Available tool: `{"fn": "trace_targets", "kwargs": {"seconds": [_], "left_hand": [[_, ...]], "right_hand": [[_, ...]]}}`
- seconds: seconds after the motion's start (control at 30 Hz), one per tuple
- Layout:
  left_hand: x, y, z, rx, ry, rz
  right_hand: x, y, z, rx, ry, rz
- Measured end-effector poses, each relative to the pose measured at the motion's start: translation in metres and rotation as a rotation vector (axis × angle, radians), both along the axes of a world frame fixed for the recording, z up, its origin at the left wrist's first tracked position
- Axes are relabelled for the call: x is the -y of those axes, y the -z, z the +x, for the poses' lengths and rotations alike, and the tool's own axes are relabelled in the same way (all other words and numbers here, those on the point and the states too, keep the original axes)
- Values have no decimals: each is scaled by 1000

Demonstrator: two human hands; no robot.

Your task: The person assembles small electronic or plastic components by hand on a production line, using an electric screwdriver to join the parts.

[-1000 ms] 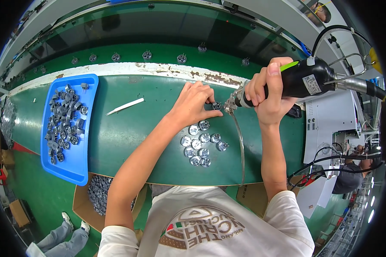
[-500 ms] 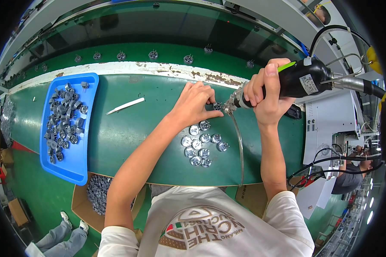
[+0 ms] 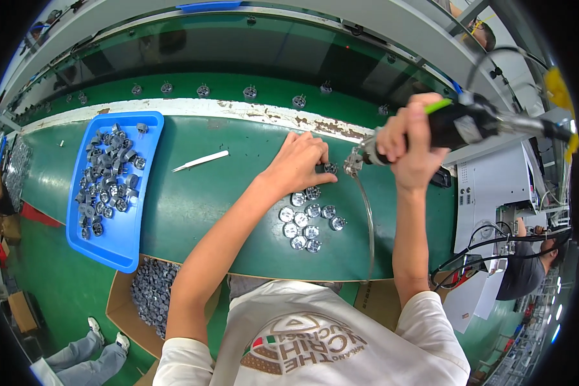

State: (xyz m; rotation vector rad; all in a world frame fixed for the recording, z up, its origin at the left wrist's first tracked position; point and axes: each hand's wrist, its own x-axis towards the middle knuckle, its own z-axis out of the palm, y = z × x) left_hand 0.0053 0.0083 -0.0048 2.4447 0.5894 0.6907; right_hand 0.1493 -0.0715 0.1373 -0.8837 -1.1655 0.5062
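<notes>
My left hand [image 3: 297,162] pinches a small round dark part with metal prongs [image 3: 330,168] between thumb and fingers, just above the green bench. My right hand [image 3: 408,145] is wrapped around a black power screwdriver [image 3: 455,125] with a lime-green lever, held nearly level. Its metal nose [image 3: 353,161] points left at the part, with a small gap between them. A clear hose [image 3: 369,222] hangs from the nose to the bench edge. Close below my left hand lie several round parts with shiny, clear-looking faces [image 3: 300,219].
A blue tray [image 3: 119,243] heaped with grey round parts stands at left. White tweezers [image 3: 201,161] lie between it and my left hand. Beyond a chipped white ledge [image 3: 264,110], similar parts [image 3: 250,92] sit spaced out on a green strip. A cardboard box [image 3: 121,299] of parts is below.
The screwdriver's nose has drawn back to the right, from right against the part to slightly apart. My left hand still pinches the part. The whole view has shifted a little.
</notes>
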Motion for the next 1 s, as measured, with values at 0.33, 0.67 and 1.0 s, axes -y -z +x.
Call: {"fn": "trace_targets", "kwargs": {"seconds": [0.33, 0.67, 1.0], "left_hand": [[-60, -31, -4, 58, -252, -124], [-91, 7, 44, 32, -516, 60], [-12, 1, 12, 81, 42, -28]], "right_hand": [[12, -24, 29, -1, 12, 149], [5, -20, 21, 20, 110, 123], [3, -15, 16, -53, 18, 157]]}}
